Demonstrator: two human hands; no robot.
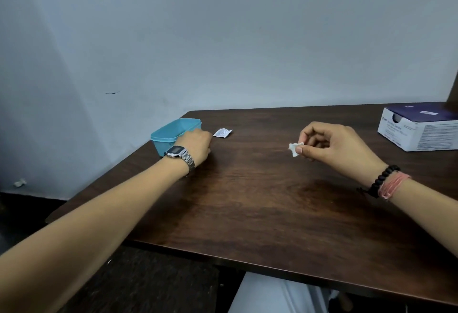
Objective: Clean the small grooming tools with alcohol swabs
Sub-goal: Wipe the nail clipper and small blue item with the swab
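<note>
While no grooming tool shows anywhere on the tabletop (247, 201), the cleaning itself looks barely begun, or between items. At the far left corner of the tabletop stands a teal plastic container (173, 130), open at the top; its inside is hidden from this angle, so whether the tools lie in it cannot be told. The left hand (197, 145), with a silver digital watch (179, 155) on its wrist, sits just beside the container's near right side, knuckles up and fingers curled downward toward the wood; whether they pinch something small or hold nothing cannot be told, since the back of the hand covers them. Just right of that hand, near the far edge, lies a torn swab wrapper (223, 132), flat on the wood, which suggests one swab is already unpacked. Toward the right half of the tabletop, the right hand (332, 144) hovers above the surface, thumb and forefinger clamped on a small white alcohol swab (295, 149), crumpled and sticking out to the left; the other fingers curl loosely. A black bead bracelet (383, 180) and pink thread band (394, 185) circle that wrist. At the far right corner rests the white and purple swab box (421, 131), its top opened. So a swab stands ready; fetching a tool and wiping it seem still ahead.
</note>
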